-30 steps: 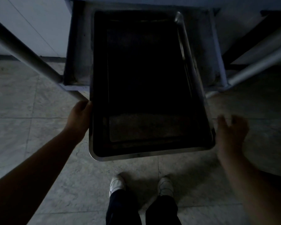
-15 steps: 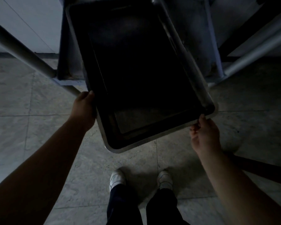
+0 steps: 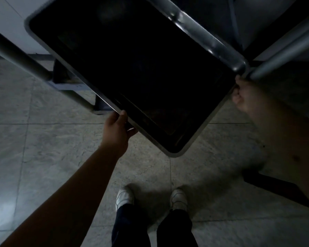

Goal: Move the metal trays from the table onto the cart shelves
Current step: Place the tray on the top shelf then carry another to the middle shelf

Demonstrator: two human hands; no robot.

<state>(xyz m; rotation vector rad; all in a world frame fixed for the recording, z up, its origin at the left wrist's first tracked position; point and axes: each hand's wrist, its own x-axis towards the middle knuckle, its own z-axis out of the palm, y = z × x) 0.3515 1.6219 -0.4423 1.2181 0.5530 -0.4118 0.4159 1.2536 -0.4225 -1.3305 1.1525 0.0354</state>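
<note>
Midway, both hands held a metal tray [image 3: 132, 68] skewed above the cart shelf [image 3: 66, 81], left hand [image 3: 117, 130] pinching its rim, right hand [image 3: 243, 95] clasping a corner, apparently to angle it between the cart's posts.

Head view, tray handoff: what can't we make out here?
- Metal tray: its far end is cut off by the top edge; the dark hides what, if anything, lies in it.
- Right hand: motion-blurred, and the fingertips vanish under the tray rim.
- Left hand: fingers hidden beneath the tray.
- Cart shelf: mostly covered by the tray, so any contact with it is unreadable.
</note>
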